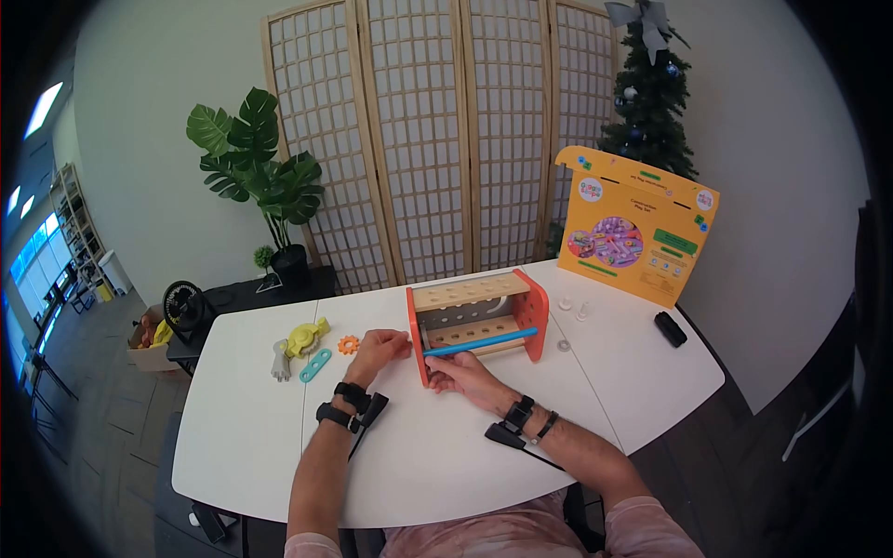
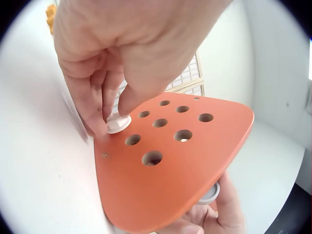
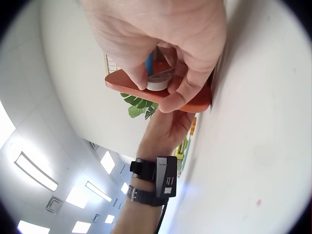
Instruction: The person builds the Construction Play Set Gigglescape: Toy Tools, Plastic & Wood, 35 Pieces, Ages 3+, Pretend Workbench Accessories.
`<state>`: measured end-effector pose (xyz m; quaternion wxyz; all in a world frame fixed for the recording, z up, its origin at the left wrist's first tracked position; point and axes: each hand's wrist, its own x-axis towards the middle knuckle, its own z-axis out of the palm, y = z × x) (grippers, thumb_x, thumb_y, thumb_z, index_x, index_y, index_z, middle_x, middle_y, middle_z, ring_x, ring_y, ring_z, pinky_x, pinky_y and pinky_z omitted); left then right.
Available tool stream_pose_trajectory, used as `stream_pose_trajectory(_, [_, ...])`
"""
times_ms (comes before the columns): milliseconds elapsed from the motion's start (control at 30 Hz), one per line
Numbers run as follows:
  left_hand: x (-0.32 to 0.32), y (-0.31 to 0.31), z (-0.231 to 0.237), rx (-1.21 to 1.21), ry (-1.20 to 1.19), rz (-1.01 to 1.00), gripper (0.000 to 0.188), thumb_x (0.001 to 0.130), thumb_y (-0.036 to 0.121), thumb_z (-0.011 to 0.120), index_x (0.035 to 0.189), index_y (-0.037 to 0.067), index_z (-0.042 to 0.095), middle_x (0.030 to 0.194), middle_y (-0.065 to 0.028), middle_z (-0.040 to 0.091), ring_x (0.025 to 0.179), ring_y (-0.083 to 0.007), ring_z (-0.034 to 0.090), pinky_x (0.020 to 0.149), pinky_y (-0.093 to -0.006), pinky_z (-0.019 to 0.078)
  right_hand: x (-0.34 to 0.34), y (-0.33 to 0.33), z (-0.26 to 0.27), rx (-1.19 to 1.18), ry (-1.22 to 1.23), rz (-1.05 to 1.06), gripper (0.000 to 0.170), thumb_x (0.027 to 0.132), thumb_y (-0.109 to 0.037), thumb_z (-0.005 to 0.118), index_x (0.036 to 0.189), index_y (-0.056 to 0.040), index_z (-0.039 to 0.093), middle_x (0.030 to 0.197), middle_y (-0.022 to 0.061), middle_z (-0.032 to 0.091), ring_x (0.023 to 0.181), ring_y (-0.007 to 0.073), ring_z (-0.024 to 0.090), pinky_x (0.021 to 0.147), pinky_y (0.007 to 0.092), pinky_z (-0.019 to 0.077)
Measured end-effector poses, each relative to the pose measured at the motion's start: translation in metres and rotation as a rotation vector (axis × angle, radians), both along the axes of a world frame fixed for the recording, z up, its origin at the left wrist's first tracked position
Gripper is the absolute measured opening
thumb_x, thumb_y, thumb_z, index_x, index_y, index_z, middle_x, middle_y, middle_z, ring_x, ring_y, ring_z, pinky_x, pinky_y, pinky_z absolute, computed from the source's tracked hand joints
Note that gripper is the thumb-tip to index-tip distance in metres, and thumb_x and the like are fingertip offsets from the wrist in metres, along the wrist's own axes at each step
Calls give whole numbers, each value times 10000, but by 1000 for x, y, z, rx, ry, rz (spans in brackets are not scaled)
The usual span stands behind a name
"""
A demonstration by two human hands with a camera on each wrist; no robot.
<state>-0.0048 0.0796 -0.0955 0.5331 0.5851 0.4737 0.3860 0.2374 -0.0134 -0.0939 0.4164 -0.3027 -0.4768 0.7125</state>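
Our left hand (image 2: 131, 48) pinches a white knob (image 2: 118, 126) at the red panel's (image 2: 146, 187) outer face; directly across it, our right hand's (image 3: 170, 36) curled fingers pinch a grey round piece (image 3: 158, 85).

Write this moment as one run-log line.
left hand: pinches white piece at red panel's outer face | right hand: pinches grey ring at its inner side | blue rod: across rack's front
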Motion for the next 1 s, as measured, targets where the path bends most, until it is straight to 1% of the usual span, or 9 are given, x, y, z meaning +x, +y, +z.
stream_pose_trajectory(167, [0, 6, -9, 117, -81, -84, 283, 1068, 163, 710, 1249, -52, 747, 1105, -107, 794, 988, -147, 749, 917, -274, 599, -3, -2, -1, 17, -15, -39, 283, 1108, -319, 699, 1202, -52, 684, 997, 25, 726, 861, 83, 709, 777, 254, 599])
stream_pose_trajectory(267, [1, 2, 0, 209, 1, -88, 273, 1062, 137, 706, 1258, -51, 735, 1117, -111, 789, 1003, -158, 751, 926, -272, 600, -3, -3, 0, 22, -26, -51, 285, 1113, -322, 692, 1203, -51, 684, 1002, 27, 729, 855, 81, 706, 774, 251, 597])
stream_pose_trajectory(367, [4, -1, 7, -6, -141, -7, 254, 1051, 92, 707, 1266, -40, 734, 1136, -113, 783, 1044, -167, 747, 935, -280, 601, -2, -3, 1, 6, -37, -30, 269, 1123, -300, 674, 1237, -56, 673, 1046, 34, 718, 897, 90, 706, 808, 262, 595])
stream_pose_trajectory(433, [3, 1, 6, -36, 10, -21, 267, 1059, 101, 695, 1287, -35, 723, 1159, -115, 775, 1066, -173, 744, 931, -284, 603, -2, -4, 1, 10, -46, -24, 277, 1122, -309, 676, 1233, -55, 677, 1053, 33, 717, 902, 91, 701, 811, 267, 595])
stream_pose_trajectory(533, [3, 8, -8, 206, -178, -82, 247, 1087, 137, 667, 1259, -29, 731, 1146, -111, 773, 1053, -171, 747, 922, -283, 612, -2, -5, 2, 11, -46, -33, 278, 1122, -313, 675, 1232, -57, 680, 1057, 33, 715, 904, 92, 698, 814, 274, 594])
stream_pose_trajectory(633, [5, 8, -4, 72, -89, 59, 223, 1055, 66, 681, 1252, -29, 723, 1115, -103, 772, 1045, -178, 749, 923, -278, 620, -3, -5, 2, 8, -51, -40, 274, 1125, -309, 670, 1238, -60, 680, 1056, 32, 715, 906, 92, 696, 813, 277, 594])
stream_pose_trajectory(733, [5, 5, 4, -48, 24, -8, 218, 1048, 43, 677, 1252, -21, 724, 1114, -102, 774, 1051, -176, 745, 927, -284, 622, -1, -5, 2, 8, -52, -28, 274, 1126, -307, 669, 1246, -61, 677, 1059, 32, 715, 904, 91, 695, 808, 277, 595])
stream_pose_trajectory(833, [1, 13, -10, 200, -53, -88, 240, 1039, 41, 690, 1266, -27, 727, 1132, -118, 783, 1047, -173, 748, 922, -288, 623, -2, -5, 2, 11, -53, -34, 275, 1127, -304, 667, 1252, -59, 674, 1060, 33, 714, 901, 91, 694, 798, 276, 596])
stream_pose_trajectory(1000, [3, 14, -7, 13, -77, -25, 249, 1018, 1, 701, 1261, -41, 733, 1155, -139, 787, 1054, -178, 752, 949, -298, 622, -1, -5, 2, 14, -56, -30, 274, 1126, -306, 668, 1248, -60, 673, 1059, 33, 714, 898, 91, 694, 791, 275, 596])
